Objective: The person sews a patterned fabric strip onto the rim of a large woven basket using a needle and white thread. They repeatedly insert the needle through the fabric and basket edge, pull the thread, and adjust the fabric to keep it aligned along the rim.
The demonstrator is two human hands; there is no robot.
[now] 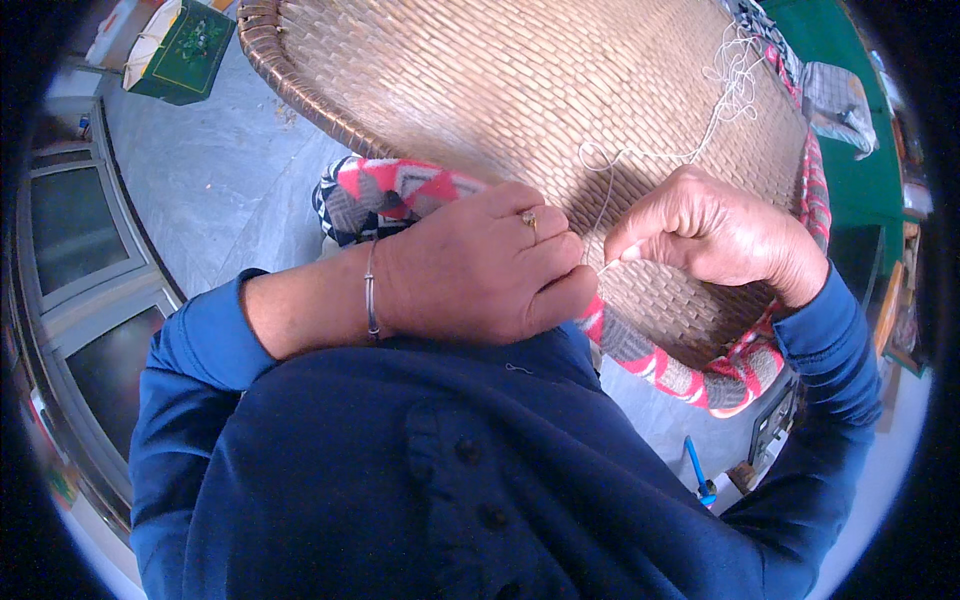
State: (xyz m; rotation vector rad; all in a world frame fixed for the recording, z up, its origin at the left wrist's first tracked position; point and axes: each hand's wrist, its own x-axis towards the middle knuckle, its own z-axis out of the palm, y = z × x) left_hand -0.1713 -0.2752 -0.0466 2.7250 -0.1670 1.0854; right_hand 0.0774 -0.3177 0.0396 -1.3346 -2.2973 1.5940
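A white string [610,193] trails over the large woven bamboo tray [480,82] and down to my hands. My right hand [705,229] pinches it between thumb and forefinger. A short stretch spans the small gap to my left hand [487,266], whose fingers are curled round it with the back turned up; the fingertips are hidden. On my left hand are a ring [529,219] and a bangle [370,292]. Cloth with a red, grey and white pattern [645,352] wraps the tray's near rim. Farther up the tray lies a loose tangle of the same string [735,79].
A dark green box [184,52] stands on the grey floor [217,150] at upper left, above glass-paned framing [79,229]. On the right, a plastic-wrapped packet [838,105] rests on a green surface [817,34]. Low right is a blue-handled object [697,469].
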